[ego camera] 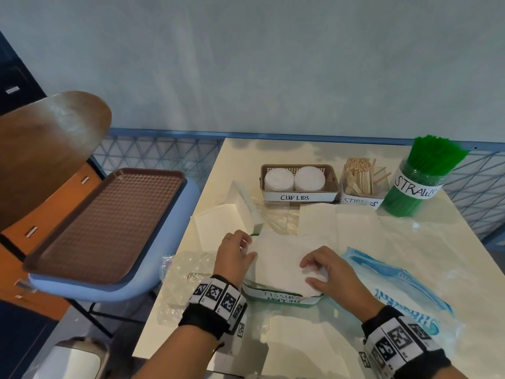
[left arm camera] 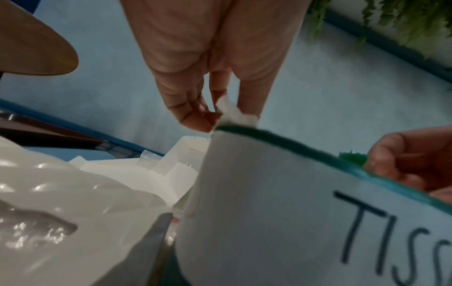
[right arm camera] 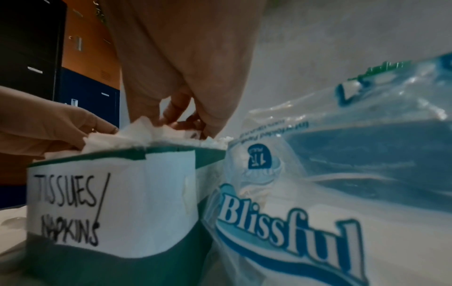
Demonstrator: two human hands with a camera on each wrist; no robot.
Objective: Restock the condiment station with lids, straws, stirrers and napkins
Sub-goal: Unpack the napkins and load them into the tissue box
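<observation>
The napkins point(ego camera: 278, 258) sit as a stack in the green box point(ego camera: 276, 296) labelled for tissues, long axis running left to right between our hands. Our left hand point(ego camera: 235, 255) pinches the far-left corner; our right hand point(ego camera: 325, 269) curls on the near-right edge, seemingly pressing down. The Blissful bag point(ego camera: 396, 280) crowds the right; open table point(ego camera: 314, 348) lies nearer us.

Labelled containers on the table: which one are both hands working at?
The green TISSUES/NAPKINS box, nearest the person. Left hand and right hand grip its napkins; the rest stand untouched.
</observation>
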